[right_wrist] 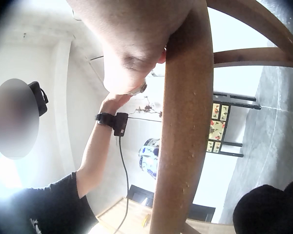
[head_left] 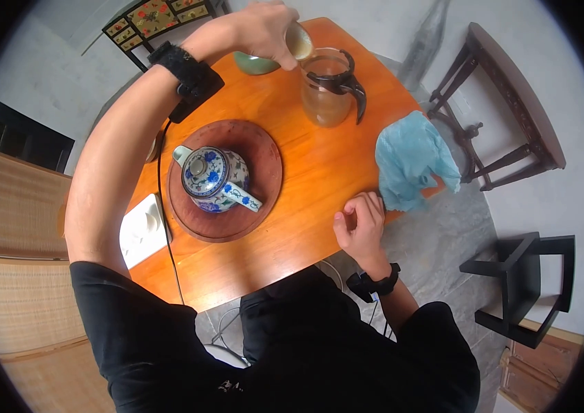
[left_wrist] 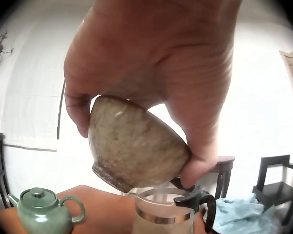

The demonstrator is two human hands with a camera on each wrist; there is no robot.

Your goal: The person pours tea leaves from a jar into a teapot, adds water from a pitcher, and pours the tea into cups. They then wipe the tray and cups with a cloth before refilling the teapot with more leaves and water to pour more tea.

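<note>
My left hand [head_left: 261, 31] holds a small speckled cup [left_wrist: 134, 141] between thumb and fingers, tilted over the rim of a glass pitcher [head_left: 326, 103] with a black handle; cloudy liquid stands in the pitcher. Behind the left hand, partly hidden, is a green teapot [head_left: 256, 63], seen whole to the left in the left wrist view. My right hand [head_left: 362, 227] rests at the table's near right edge, fingers loosely curled around nothing. A blue-and-white teapot [head_left: 213, 177] sits on a round reddish-brown tray [head_left: 268, 148].
A light blue cloth [head_left: 412, 162] hangs over the table's right edge, near the right hand. A white socket panel [head_left: 144, 233] lies at the left edge, and a black cable runs beside the tray. Dark stools [head_left: 526, 289] stand on the floor at right.
</note>
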